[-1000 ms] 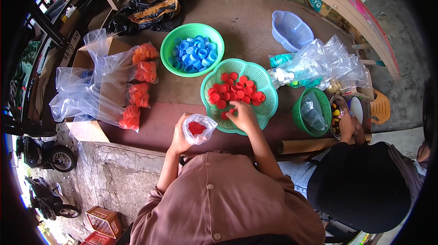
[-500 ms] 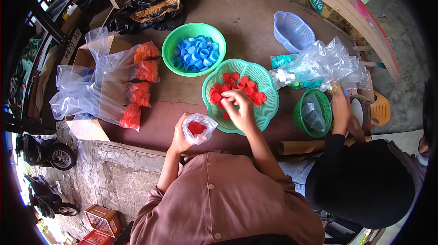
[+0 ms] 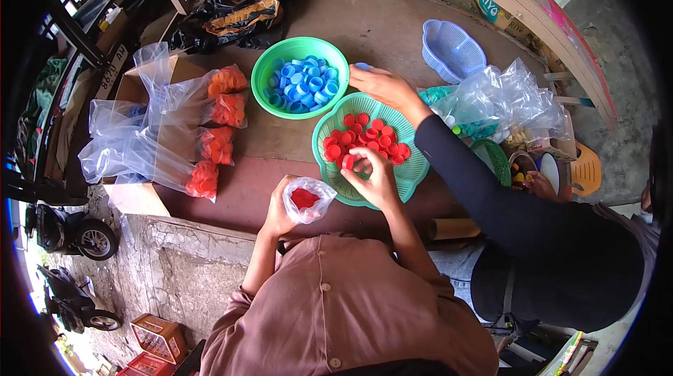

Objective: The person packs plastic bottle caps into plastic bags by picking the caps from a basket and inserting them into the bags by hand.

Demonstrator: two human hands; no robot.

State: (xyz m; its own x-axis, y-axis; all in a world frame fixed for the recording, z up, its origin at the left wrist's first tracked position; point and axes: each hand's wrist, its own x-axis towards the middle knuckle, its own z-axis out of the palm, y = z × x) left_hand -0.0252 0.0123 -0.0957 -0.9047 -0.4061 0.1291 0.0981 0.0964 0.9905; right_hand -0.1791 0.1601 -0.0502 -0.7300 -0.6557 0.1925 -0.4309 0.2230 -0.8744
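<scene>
My left hand is wrapped round a clear plastic bag with red caps inside, its mouth facing up. Over the near side of a pale green scalloped basket, my right hand pinches a red cap between its fingers. More red caps lie in that basket. Behind it to the left, a green bowl holds blue caps. A co-worker's hand is at the bowl's right rim, near a blue cap.
Filled bags of orange-red caps lie by a cardboard box at left. Black plastic is behind. At right are a blue-violet basket, clear bags and a green basket. The co-worker's sleeved arm crosses the right side.
The co-worker's arm has reached across from the right to the green bowl. My right hand has moved slightly down and now shows a red cap in its fingers. My left hand stays with the bag.
</scene>
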